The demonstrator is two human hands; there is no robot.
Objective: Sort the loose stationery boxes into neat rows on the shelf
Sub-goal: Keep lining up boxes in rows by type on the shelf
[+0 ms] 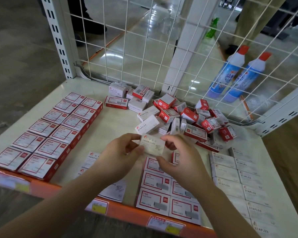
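Where left hand (122, 152) reaches, paper-clip boxes (93, 158) half hidden.

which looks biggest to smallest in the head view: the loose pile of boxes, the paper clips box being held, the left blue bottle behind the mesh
1. loose pile of boxes, by far the widest.
2. left blue bottle.
3. paper clips box, held by the left hand and right hand.
The bottle stands farther away, so its real size against the box is unsure.
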